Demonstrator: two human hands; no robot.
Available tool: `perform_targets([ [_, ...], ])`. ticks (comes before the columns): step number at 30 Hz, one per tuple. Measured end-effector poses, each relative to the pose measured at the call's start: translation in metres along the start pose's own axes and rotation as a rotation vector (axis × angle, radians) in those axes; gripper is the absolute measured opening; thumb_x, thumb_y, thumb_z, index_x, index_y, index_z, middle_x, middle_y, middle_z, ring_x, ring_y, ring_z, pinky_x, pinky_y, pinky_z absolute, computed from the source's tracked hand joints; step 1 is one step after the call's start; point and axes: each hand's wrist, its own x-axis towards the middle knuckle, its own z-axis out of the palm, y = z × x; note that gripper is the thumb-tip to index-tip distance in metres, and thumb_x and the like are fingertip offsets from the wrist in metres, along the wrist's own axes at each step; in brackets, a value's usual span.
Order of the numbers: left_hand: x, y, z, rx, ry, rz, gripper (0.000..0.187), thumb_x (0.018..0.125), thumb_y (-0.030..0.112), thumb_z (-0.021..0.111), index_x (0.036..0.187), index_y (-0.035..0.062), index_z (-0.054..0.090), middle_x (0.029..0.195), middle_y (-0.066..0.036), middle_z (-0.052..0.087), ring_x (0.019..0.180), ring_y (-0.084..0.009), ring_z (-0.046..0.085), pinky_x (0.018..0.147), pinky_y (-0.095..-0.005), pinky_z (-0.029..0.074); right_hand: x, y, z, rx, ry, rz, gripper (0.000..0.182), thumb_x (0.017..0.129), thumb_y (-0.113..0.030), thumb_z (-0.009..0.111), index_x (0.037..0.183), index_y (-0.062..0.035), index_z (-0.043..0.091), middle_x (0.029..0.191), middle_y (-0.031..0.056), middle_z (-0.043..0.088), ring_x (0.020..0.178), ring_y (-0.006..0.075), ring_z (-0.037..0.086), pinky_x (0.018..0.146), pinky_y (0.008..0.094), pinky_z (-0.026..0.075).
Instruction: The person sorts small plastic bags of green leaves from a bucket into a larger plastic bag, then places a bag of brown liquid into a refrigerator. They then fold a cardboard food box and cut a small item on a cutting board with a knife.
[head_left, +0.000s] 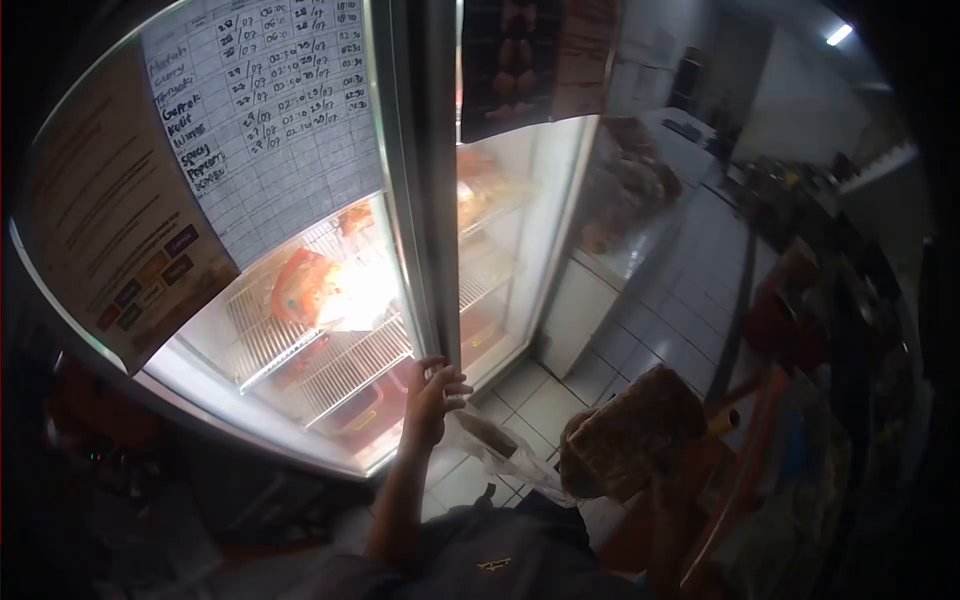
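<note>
A tall glass-door refrigerator stands in front of me, lit inside. My left hand [432, 402] is at the lower edge of the refrigerator door [430, 250], its fingers bent round the frame. At lower right, my right hand [662, 492] grips a bulky brown package [635, 430] from below; its contents are too dim to name. Clear plastic [490, 445] trails between the package and my left hand. Behind the glass, an orange-and-white bag [308, 288] rests on a wire shelf [350, 365], partly washed out by glare.
A handwritten chart [270, 120] and a brown poster [110, 200] cover the upper left glass. To the right, bagged items [630, 185] lie on a white surface. Pale floor tiles [525, 400] show below. Dark, cluttered goods [800, 300] line the far right.
</note>
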Motion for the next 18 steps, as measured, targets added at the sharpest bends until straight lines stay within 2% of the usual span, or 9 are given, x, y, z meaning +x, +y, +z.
perform_targets([
  [1, 0.012, 0.002, 0.004, -0.003, 0.043, 0.012, 0.043, 0.091, 0.019, 0.055, 0.127, 0.0011, 0.042, 0.093, -0.014, 0.061, 0.073, -0.0169, 0.06, 0.059, -0.0262, 0.047, 0.021, -0.007, 0.001, 0.009, -0.044, -0.007, 0.075, 0.084, -0.025, 0.074, 0.142, 0.0001, 0.033, 0.141, 0.0137, 0.043, 0.127, 0.0226, 0.046, 0.112, 0.0398, 0.033],
  [3, 0.034, 0.007, 0.012, 0.228, 0.12, 0.093, 0.047, 0.09, 0.021, 0.059, 0.13, 0.0029, 0.041, 0.093, -0.013, 0.061, 0.07, -0.0146, 0.059, 0.056, -0.0253, 0.046, 0.064, -0.037, 0.001, 1.537, -0.19, 0.238, 0.076, 0.082, -0.02, 0.076, 0.141, 0.0015, 0.034, 0.14, 0.0116, 0.044, 0.122, 0.0226, 0.047, 0.106, 0.0399, 0.039],
  [4, 0.047, 0.004, 0.014, 0.282, 0.167, 0.141, 0.051, 0.089, 0.024, 0.061, 0.131, 0.0036, 0.041, 0.087, -0.012, 0.062, 0.067, -0.0119, 0.058, 0.053, -0.0237, 0.044, 0.094, -0.021, 0.008, 1.54, -0.24, 0.271, 0.076, 0.082, -0.02, 0.076, 0.141, 0.0015, 0.034, 0.14, 0.0116, 0.044, 0.122, 0.0226, 0.047, 0.106, 0.0399, 0.039],
  [6, 0.069, -0.001, 0.017, 0.315, 0.281, 0.185, 0.052, 0.089, 0.023, 0.062, 0.131, 0.0021, 0.04, 0.084, -0.012, 0.062, 0.067, -0.0136, 0.058, 0.053, -0.0257, 0.045, 0.151, 0.016, 0.025, 0.224, -0.173, 0.216, 0.069, 0.085, -0.019, 0.073, 0.139, 0.0026, 0.036, 0.139, 0.0118, 0.045, 0.121, 0.0246, 0.048, 0.101, 0.0381, 0.043],
  [7, 0.083, -0.001, 0.022, 0.346, 0.336, 0.237, 0.053, 0.088, 0.021, 0.063, 0.131, 0.0006, 0.04, 0.08, -0.012, 0.062, 0.066, -0.0153, 0.059, 0.053, -0.0278, 0.046, 0.176, 0.02, 0.032, 0.229, -0.221, 0.203, 0.069, 0.085, -0.019, 0.073, 0.139, 0.0026, 0.036, 0.139, 0.0118, 0.045, 0.121, 0.0246, 0.048, 0.101, 0.0381, 0.043],
  [9, 0.107, 0.0, 0.034, 0.457, 0.486, 0.273, 0.052, 0.088, 0.021, 0.062, 0.13, -0.0001, 0.04, 0.081, -0.015, 0.063, 0.067, -0.0191, 0.061, 0.057, -0.0317, 0.048, 0.222, 0.015, 0.046, 0.503, -0.255, 0.042, 0.062, 0.086, -0.017, 0.071, 0.135, 0.0027, 0.04, 0.133, 0.0107, 0.049, 0.121, 0.0235, 0.049, 0.098, 0.0357, 0.045],
  [11, 0.121, -0.003, 0.044, 0.576, 0.631, 0.299, 0.052, 0.087, 0.021, 0.061, 0.13, -0.0007, 0.04, 0.082, -0.018, 0.064, 0.069, -0.023, 0.063, 0.061, -0.0357, 0.05, 0.273, 0.02, 0.055, 0.627, -0.253, 0.087, 0.057, 0.087, -0.017, 0.071, 0.133, 0.002, 0.043, 0.13, 0.0097, 0.051, 0.119, 0.0225, 0.051, 0.097, 0.0358, 0.046],
  [14, 0.144, -0.01, 0.049, 0.788, 0.916, 0.351, 0.042, 0.086, 0.018, 0.057, 0.122, -0.0002, 0.047, 0.09, -0.03, 0.065, 0.087, -0.0452, 0.065, 0.076, -0.0493, 0.049, 0.34, -0.001, 0.056, 0.83, -0.269, 0.102, 0.053, 0.086, -0.012, 0.071, 0.131, 0.0009, 0.046, 0.126, 0.0099, 0.054, 0.114, 0.0221, 0.055, 0.094, 0.0358, 0.048],
  [18, 0.155, -0.009, 0.068, 0.877, 1.043, 0.374, 0.039, 0.086, 0.019, 0.055, 0.12, 0.0003, 0.05, 0.093, -0.029, 0.066, 0.091, -0.0468, 0.063, 0.079, -0.0504, 0.049, 0.409, -0.005, 0.046, 0.967, -0.327, 0.08, 0.062, 0.084, -0.008, 0.072, 0.136, -0.0023, 0.038, 0.133, 0.0114, 0.049, 0.118, 0.0235, 0.053, 0.096, 0.0369, 0.049],
])
